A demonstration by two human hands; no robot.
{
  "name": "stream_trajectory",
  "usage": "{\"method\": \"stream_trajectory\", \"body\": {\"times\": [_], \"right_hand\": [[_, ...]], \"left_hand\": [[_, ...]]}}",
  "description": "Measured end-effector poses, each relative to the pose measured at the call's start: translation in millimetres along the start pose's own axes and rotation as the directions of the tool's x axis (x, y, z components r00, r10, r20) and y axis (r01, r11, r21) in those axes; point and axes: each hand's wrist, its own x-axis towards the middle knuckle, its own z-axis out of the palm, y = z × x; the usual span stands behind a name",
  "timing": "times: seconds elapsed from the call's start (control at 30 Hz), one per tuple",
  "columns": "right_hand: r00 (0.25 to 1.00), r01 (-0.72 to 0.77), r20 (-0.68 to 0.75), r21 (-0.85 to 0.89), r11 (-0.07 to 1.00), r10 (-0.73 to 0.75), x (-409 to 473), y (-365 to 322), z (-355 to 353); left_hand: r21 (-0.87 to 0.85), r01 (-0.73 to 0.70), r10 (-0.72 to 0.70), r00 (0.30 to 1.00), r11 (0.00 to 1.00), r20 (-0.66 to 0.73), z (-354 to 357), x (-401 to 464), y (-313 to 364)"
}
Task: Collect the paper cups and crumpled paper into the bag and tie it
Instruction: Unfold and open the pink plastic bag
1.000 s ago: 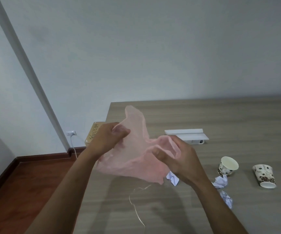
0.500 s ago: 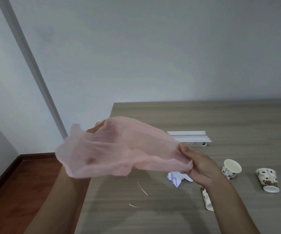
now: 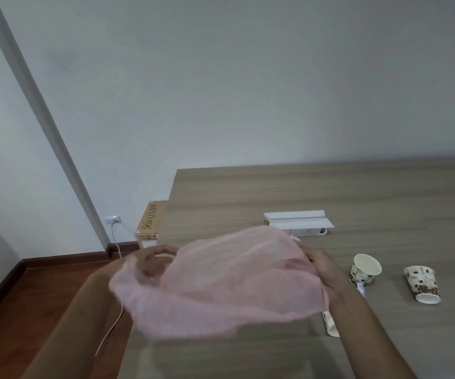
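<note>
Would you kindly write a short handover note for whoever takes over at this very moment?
Left hand: gripping the pink bag, partly veiled by it.
Right hand: gripping the bag's other side, above the table.
Three paper cups lie on the table: one, one, one half hidden. A paper scrap peeks out.
Done: bag picked up.
Left: fill it, tie it.

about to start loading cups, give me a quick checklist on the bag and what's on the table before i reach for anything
1. Thin pink plastic bag held by both hands: ok, left hand and right hand grip opposite ends.
2. Bag mouth open: cannot tell, blurred.
3. Spotted paper cups within view: ok, one beside the right hand, another further right, both tipped over.
4. Third cup: mostly hidden under the bag.
5. Crumpled paper: only a scrap shows.
</note>
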Motion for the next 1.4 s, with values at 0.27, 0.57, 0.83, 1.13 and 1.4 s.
{"method": "stream_trajectory", "body": {"times": [0.27, 0.57, 0.83, 1.13, 1.4], "right_hand": [[0.989, 0.124, 0.126, -0.395, 0.91, -0.08, 27.1, 1.4, 30.0], [0.977, 0.193, 0.105, -0.802, 0.566, -0.185, 11.1, 7.2, 22.8], [0.99, -0.141, 0.041, 0.061, 0.988, 0.138, 13.3, 34.3, 9.4], [0.942, -0.333, 0.048, 0.02, 0.943, 0.331, 39.3, 34.9, 32.8], [0.975, -0.174, 0.081, -0.291, 0.941, 0.206, 26.6, 20.6, 35.2]], "left_hand": [[0.399, -0.396, 0.22, 0.881, 0.827, 0.418, 94.1, -18.9, 60.2], [-0.213, -0.292, 0.28, 0.956, 0.933, -0.084, 99.6, -25.2, 52.9], [-0.524, -0.175, 0.074, 0.975, 0.834, -0.209, 62.3, -36.1, 39.9], [0.453, -0.224, 0.319, 0.937, 0.863, -0.145, 50.6, -26.8, 35.0], [0.195, -0.25, 0.213, 0.958, 0.948, 0.193, 96.2, -18.4, 43.0]]}}
